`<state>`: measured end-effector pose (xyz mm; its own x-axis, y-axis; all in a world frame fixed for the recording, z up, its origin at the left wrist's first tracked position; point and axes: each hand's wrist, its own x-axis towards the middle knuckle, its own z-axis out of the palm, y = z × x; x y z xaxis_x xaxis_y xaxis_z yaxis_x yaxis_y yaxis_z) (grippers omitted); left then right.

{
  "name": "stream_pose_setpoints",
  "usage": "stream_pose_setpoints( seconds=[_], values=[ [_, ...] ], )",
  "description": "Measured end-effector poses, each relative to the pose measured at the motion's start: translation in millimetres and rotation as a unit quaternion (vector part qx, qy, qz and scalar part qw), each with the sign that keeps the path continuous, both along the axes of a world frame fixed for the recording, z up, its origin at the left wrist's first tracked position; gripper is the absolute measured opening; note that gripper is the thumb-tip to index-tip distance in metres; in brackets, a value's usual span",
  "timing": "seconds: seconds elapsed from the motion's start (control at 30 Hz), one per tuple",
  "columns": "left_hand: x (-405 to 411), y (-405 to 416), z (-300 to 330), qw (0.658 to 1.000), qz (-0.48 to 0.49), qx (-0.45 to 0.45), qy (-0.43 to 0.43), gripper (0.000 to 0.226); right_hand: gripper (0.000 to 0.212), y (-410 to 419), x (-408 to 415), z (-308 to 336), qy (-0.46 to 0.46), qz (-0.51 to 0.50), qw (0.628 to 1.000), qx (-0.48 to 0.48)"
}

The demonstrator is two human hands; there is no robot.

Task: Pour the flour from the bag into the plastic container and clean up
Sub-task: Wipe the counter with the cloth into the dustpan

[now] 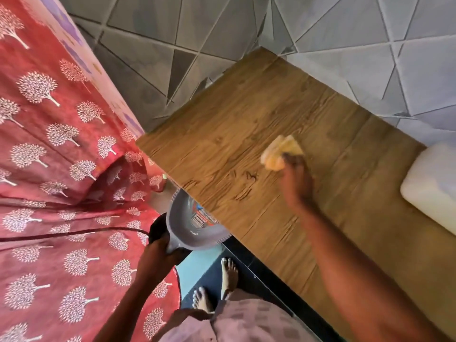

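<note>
Right hand (294, 174) grips sponge (280, 154) mid-desk (222, 134); left hand (158, 253) holds dustpan (190, 223) under near-left edge. I'd worry flour overshoots it.

Red tree-print cloth (61, 144), yellow sponge (280, 154), grey dustpan (180, 218)

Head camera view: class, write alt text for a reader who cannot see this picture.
A person's right hand presses a yellow cloth onto a wooden table, while the left hand holds a grey dustpan just below the table's edge. A white plastic container sits at the table's right side; a red tree-patterned curtain hangs at the left.
</note>
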<state>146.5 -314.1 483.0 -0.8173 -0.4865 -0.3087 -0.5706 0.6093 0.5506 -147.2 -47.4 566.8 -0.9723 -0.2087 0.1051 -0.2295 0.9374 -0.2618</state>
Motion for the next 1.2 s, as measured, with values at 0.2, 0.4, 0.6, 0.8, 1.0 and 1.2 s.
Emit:
stream_pose_setpoints(
  seconds=[0.2, 0.4, 0.6, 0.8, 1.0, 1.2],
  values=[
    [15.4, 11.7, 9.5, 0.999, 0.018, 0.037, -0.026, 0.052, 0.049, -81.7, 157.5, -0.6, -0.029, 0.256, 0.966, -0.020],
    [23.7, 22.0, 13.7, 0.999, -0.008, 0.035, -0.027, 0.031, 0.053, -57.8, 146.1, 28.0, -0.118, 0.154, 0.936, -0.293],
    [26.6, 30.3, 10.5, 0.999, -0.024, 0.026, -0.036, 0.032, 0.052, 28.2, 40.7, 29.8, 0.078, 0.009, 0.990, -0.114],
    [23.7, 26.4, 9.0, 0.998, -0.027, 0.043, -0.041, 0.035, 0.040, 39.6, -13.9, -2.6, 0.001, -0.013, 0.999, 0.038],
    [31.6, 29.1, 11.4, 0.999, 0.000, 0.024, -0.036, 0.024, 0.044, -75.8, 112.1, -16.2, 0.018, 0.204, 0.979, 0.013],
    [46.9, 56.1, 11.4, 0.999, 0.000, -0.005, -0.032, 0.023, 0.046, -70.5, 188.5, -0.4, -0.070, 0.331, 0.936, -0.099]
  ],
)
